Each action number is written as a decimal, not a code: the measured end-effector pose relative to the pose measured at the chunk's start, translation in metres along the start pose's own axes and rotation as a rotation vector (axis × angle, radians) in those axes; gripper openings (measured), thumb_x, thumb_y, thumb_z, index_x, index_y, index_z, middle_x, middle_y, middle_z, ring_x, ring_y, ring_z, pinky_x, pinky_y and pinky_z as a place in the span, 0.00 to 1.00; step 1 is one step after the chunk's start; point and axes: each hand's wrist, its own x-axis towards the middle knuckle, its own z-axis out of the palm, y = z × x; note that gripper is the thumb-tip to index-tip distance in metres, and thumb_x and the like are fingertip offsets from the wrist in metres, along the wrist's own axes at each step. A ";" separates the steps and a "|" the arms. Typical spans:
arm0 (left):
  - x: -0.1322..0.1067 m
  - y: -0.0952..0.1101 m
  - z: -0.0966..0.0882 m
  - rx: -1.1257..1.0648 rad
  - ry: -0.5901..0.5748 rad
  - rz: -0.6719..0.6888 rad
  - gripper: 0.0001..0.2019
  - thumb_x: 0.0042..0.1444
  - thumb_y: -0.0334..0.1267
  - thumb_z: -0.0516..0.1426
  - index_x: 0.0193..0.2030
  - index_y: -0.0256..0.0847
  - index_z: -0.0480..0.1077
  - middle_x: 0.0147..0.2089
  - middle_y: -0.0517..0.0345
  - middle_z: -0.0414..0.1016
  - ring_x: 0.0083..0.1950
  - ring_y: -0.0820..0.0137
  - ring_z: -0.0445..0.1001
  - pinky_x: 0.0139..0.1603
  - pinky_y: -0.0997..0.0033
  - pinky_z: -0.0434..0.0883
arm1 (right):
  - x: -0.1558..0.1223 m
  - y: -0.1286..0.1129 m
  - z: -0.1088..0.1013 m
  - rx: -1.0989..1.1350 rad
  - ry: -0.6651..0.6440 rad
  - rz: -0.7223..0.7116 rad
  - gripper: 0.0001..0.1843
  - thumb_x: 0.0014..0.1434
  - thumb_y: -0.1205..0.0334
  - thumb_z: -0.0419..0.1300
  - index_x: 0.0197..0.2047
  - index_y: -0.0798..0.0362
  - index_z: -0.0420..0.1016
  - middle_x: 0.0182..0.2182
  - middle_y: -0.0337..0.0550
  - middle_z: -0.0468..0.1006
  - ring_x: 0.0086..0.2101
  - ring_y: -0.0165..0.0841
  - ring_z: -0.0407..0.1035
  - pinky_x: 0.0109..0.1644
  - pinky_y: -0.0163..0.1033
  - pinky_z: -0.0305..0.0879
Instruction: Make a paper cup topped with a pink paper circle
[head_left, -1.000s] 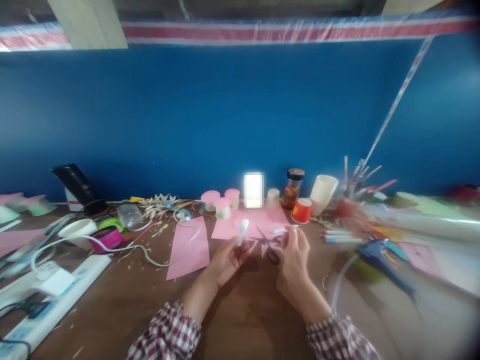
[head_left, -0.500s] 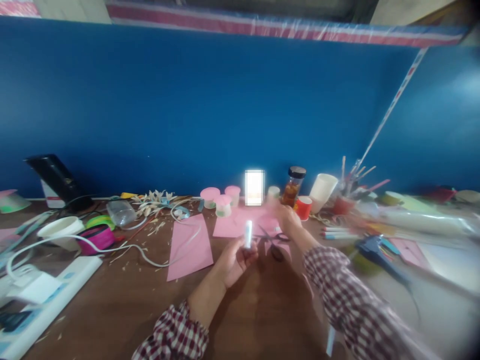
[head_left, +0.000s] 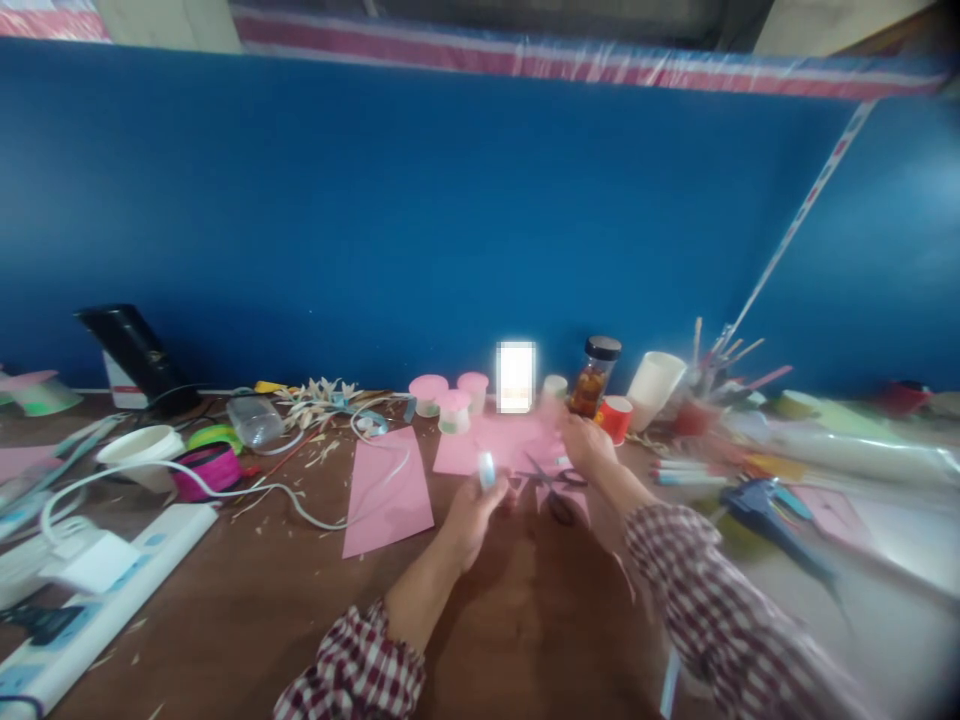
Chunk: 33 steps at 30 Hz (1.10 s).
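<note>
My left hand (head_left: 472, 515) is closed around a small white tube (head_left: 487, 468), which stands tilted above the fingers. My right hand (head_left: 591, 442) reaches forward over a pink paper sheet (head_left: 469, 455); its fingertips are smeared, so what they touch cannot be made out. Between my hands lies a pair of dark-handled scissors (head_left: 556, 498), partly on pink paper scraps. Behind the paper are several small cups with pink paper tops (head_left: 428, 385), and a plain small pale cup (head_left: 555, 388).
Another pink sheet (head_left: 390, 490) lies left, crossed by a white cable. A power strip (head_left: 124, 600) fills the lower left. A dark-lidded jar (head_left: 596, 378), red cup (head_left: 616, 418) and white cup (head_left: 654, 388) stand near my right hand. A glue gun (head_left: 776, 520) lies at right.
My left hand has turned, so the tube now leans and shows less of its length. My right hand stays over the paper. The whole view has shifted slightly.
</note>
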 end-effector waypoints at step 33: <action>-0.012 -0.008 0.006 0.850 -0.146 0.371 0.09 0.60 0.39 0.55 0.41 0.40 0.76 0.39 0.52 0.79 0.39 0.62 0.74 0.43 0.69 0.66 | -0.114 -0.042 0.030 1.045 0.077 -0.084 0.18 0.59 0.51 0.63 0.50 0.51 0.77 0.42 0.46 0.81 0.41 0.36 0.73 0.45 0.40 0.70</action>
